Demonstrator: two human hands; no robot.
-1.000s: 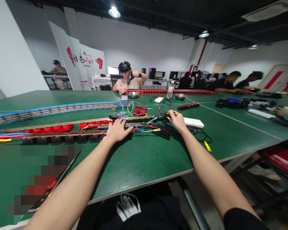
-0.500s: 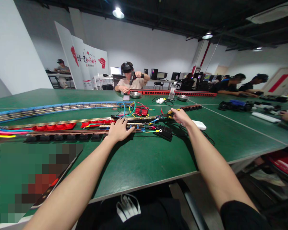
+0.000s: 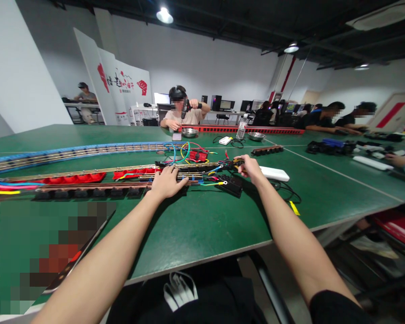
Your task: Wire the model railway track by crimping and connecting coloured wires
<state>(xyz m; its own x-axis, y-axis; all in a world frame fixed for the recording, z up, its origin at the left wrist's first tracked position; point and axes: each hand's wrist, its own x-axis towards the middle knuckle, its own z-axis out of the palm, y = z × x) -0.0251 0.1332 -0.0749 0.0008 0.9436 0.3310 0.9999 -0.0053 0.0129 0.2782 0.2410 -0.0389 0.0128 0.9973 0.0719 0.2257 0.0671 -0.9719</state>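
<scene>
1. Head view, left side: the left hand [image 3: 167,182] lies palm down on the wired end of the terminal strips [image 3: 140,177]. Its fingers are spread flat and grip nothing. The strips rest on the green surface [image 3: 205,220].
2. Head view, right side: the right hand [image 3: 249,167] has its fingers closed around a yellow-and-black tool [image 3: 238,161]. It is held at the coloured wires [image 3: 209,173], just behind a black terminal block [image 3: 231,185].
3. Change: since half a second ago the right hand has drawn slightly back, uncovering more of the white power bank [image 3: 274,173]. The left hand has not shifted, so the strips stay pinned and work stays at the same end.
4. Background: a person opposite [image 3: 182,114] holds a tool above a steel bowl [image 3: 189,132].
</scene>
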